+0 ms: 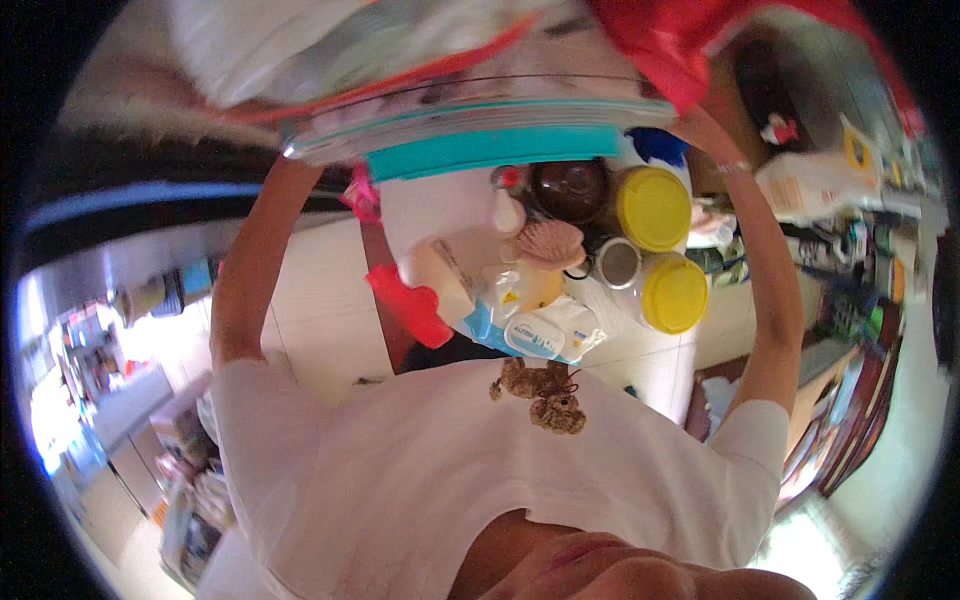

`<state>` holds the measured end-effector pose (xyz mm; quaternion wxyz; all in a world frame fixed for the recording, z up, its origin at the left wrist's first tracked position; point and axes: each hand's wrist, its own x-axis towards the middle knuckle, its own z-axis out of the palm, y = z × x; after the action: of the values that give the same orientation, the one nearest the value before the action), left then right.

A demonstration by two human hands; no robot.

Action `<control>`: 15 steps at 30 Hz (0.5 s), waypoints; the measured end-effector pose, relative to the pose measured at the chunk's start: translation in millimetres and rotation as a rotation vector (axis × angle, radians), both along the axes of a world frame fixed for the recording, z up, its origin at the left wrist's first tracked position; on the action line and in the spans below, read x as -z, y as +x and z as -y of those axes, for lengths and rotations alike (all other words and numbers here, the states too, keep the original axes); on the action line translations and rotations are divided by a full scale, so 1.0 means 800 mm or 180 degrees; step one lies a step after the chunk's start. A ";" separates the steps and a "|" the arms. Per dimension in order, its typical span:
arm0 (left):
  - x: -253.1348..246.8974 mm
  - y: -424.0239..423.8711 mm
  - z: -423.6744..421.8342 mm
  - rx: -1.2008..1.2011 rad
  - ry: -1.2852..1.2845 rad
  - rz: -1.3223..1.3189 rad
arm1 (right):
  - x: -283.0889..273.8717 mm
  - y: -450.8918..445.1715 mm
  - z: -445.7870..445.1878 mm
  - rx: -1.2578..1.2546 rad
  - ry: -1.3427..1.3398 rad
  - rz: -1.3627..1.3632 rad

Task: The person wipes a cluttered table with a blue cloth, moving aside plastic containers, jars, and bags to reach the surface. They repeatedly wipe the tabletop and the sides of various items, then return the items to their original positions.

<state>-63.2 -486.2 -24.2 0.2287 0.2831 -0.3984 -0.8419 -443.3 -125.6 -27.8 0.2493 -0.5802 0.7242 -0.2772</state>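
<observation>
Held up between my two raised hands is a large clear plastic bag [480,116] with teal bands along its edge. My left hand [296,156] is at the bag's left end, mostly hidden by the plastic. At its right end is my right hand [699,129], beside a bright red sheet or cloth [675,52]; its fingers are unclear. A blurred white bag with an orange-red edge [360,45] fills the top. Below stand two jars with yellow lids [654,208], a dark brown round jar [568,189], a pink shell-shaped item [551,244] and a wet wipes pack [534,335].
A red item [409,307] lies by a pale box [446,281]. A metal-lidded jar [619,262] stands beside the yellow lids. White plastic packaging [821,180] sits at right, near shelves of clutter. Pale tiled floor [319,300] shows under my left arm.
</observation>
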 end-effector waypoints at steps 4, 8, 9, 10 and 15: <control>-0.008 0.011 0.017 -0.0043 -0.0067 0.0125 | 0.020 -0.015 0.007 -0.0438 0.0052 -0.0908; -0.027 0.053 0.018 -0.0299 -0.0151 0.0247 | -0.013 -0.008 -0.018 0.0253 -0.0271 -0.0410; -0.035 0.064 0.014 -0.0354 -0.0181 0.0271 | -0.018 -0.016 -0.031 0.0496 -0.0511 -0.0304; -0.029 0.075 0.014 -0.0380 -0.0139 0.0261 | -0.021 -0.021 -0.046 0.0602 -0.0801 -0.0529; 0.016 0.170 0.061 0.0604 -0.0003 -0.0137 | 0.068 -0.039 -0.073 0.0006 0.0098 -0.0148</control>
<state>72.7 -534.7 -37.1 0.1566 0.2258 -0.4187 -0.8655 -474.8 -67.2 -82.2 0.2410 -0.5819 0.7345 -0.2527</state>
